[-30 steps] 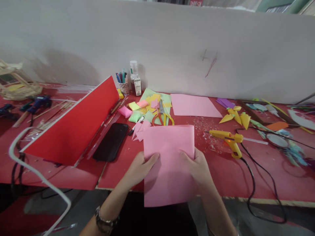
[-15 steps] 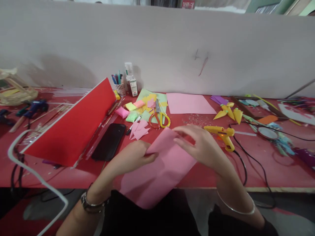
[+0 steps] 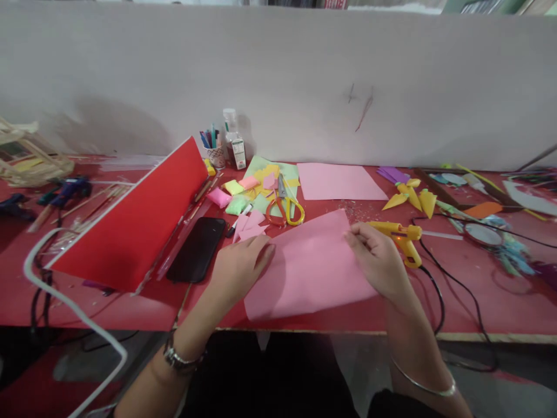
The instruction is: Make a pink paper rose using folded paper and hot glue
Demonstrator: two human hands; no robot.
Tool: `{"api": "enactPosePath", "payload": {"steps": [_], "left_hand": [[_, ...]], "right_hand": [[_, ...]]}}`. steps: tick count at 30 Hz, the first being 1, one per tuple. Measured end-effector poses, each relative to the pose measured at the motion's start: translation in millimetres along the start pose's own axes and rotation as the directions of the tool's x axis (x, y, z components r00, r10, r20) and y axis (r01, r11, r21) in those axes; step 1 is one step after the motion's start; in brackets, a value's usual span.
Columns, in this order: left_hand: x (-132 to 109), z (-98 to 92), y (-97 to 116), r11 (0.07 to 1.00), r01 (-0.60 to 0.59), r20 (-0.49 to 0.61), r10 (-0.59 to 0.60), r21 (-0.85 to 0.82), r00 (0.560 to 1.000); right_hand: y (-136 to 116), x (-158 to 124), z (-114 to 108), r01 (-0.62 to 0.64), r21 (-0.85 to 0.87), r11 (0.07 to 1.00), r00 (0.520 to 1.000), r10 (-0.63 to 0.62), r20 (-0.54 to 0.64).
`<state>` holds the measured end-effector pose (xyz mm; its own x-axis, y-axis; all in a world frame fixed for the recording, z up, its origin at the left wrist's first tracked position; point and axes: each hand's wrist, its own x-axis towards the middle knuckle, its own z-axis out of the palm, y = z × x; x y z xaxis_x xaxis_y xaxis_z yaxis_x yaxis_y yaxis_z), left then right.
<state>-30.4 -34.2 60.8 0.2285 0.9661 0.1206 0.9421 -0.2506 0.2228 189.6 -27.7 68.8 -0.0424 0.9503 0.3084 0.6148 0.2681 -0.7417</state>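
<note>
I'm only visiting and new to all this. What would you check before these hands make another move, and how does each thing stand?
1. Left hand on the held sheet: ok, at its left edge.
2. Right hand on the held sheet: ok, near its upper right corner.
3. Scissors free of both hands: ok, lying beyond the sheet.
4. Glue gun unlit: not ok, a small light glows on it, so it may be on.
5. Right hand clear of the glue gun: cannot tell, they overlap in this view.
6. Phone apart from the held sheet: ok.
</note>
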Motion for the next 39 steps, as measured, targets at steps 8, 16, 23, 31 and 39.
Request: {"api": "enactPosePath", "payload": {"steps": [8,16,23,31,39], "left_hand": [[17.7,38.3,-2.7,0.968,-0.182,0.258,0.134,0.174,0.957],[37.7,57.7,-6.5,0.931,-0.298,0.306,0.226,0.211,0.925],[49.8,60.5,-10.5,0.932,-0.272,0.264,0.207,0.239,0.942],[55.3,63.2,-15.2,0.928,-0.277,0.222,0.224,0.25,0.949],[55.7,61.8,-15.8,0.926,-0.3,0.168,0.265,0.231,0.949]], "right_hand": [[37.8,-14.4,24.2,-0.076,-0.518,0.852,0.962,0.199,0.186],[33.0,-4.4,29.9,-0.053,-0.731,0.681,0.945,0.27,0.183],[14.4,-18.0,47.5,0.519,-0.467,0.716,0.777,-0.167,0.607],[26.9,-49.5,54.4,0.475,-0.359,0.804,0.753,-0.16,0.638],[24.4,-71.6,49.4,0.471,-0.335,0.816,0.699,-0.113,0.706]]}}
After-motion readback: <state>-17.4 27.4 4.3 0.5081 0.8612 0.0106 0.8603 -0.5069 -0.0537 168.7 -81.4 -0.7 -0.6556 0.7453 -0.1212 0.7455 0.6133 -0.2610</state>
